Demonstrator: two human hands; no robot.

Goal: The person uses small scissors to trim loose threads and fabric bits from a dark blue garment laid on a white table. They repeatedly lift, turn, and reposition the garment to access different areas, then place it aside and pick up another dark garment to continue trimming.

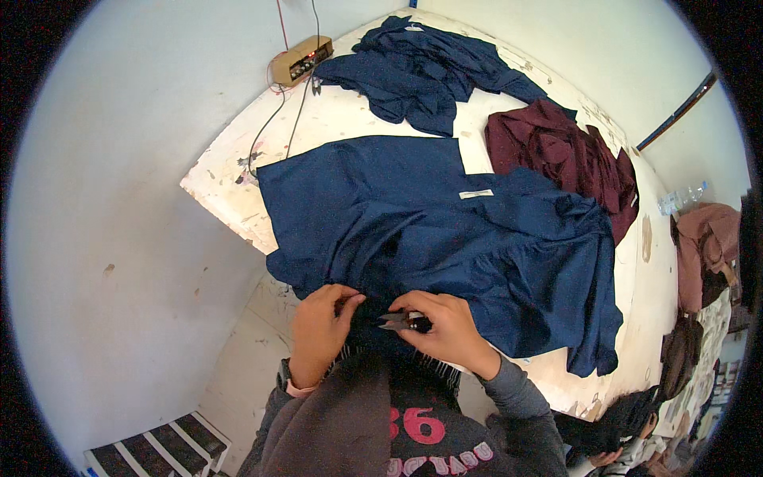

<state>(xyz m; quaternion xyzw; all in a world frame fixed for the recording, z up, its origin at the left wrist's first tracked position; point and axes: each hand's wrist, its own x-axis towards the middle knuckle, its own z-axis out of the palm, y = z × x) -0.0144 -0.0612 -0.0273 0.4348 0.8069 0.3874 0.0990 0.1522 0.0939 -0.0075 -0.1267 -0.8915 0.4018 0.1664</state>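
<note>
A navy blue garment [429, 238] lies spread over the white table, its near edge hanging toward me. A small white label [476, 193] shows at its upper middle. At the near edge, my left hand [324, 326] pinches the navy cloth between thumb and fingertips. Just right of it, my right hand [445, 326] is closed around small thread snips [395, 321], whose blades point left toward the left hand. The snips' handle is mostly hidden in the palm.
Another navy garment [413, 71] lies crumpled at the far end, with a maroon garment [556, 151] to its right. A brown electrical box [302, 60] with cables sits at the far left edge. On the right are a plastic bottle [682, 199], pink cloth [706, 246] and another person's hand [607, 457].
</note>
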